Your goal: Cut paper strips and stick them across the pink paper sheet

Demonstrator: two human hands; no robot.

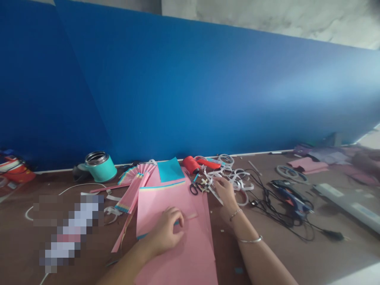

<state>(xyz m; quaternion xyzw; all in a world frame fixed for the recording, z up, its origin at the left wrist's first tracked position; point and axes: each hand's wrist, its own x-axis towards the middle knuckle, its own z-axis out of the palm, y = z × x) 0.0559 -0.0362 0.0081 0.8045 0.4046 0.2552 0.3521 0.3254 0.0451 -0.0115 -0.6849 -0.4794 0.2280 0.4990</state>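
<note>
A large pink paper sheet lies before me, and a folded pink piece edged in blue and cream rests on top. My left hand lies on this paper, fingers loosely curled, with a gap between thumb and index finger. Farther forward, my right hand is at a tangle of curled white strips, its fingertips pinched on one strip. Just left of it are black-handled scissors and a red roll-shaped object. A blue paper square lies at the sheet's far end.
Pleated pink paper and a turquoise mug stand left. To the right are black cables, a dark blue tool, a white ring and a long white power strip. A blue panel rises behind the table.
</note>
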